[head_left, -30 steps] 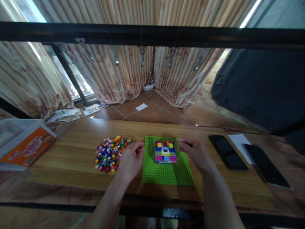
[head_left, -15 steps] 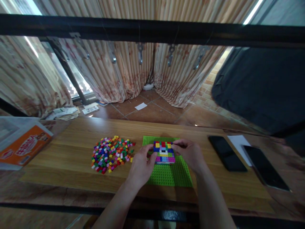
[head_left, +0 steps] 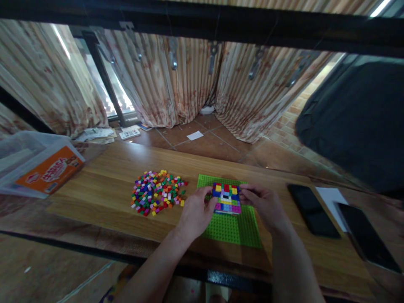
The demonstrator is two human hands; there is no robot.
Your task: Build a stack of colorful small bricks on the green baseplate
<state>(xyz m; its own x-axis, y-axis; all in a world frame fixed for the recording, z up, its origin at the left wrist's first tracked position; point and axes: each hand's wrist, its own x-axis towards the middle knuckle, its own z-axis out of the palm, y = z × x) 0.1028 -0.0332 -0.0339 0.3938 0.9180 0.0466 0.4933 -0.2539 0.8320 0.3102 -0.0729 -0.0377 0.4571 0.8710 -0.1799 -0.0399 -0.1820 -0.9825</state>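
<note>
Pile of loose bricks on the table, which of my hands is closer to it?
Left. Your left hand is just right of the pile; your right hand is farther off, beyond the brick build.

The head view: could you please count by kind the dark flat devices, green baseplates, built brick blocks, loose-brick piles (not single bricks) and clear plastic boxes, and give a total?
Dark flat devices: 2
Green baseplate: 1
Built brick block: 1
Loose-brick pile: 1
Clear plastic box: 1
Total: 6
</note>
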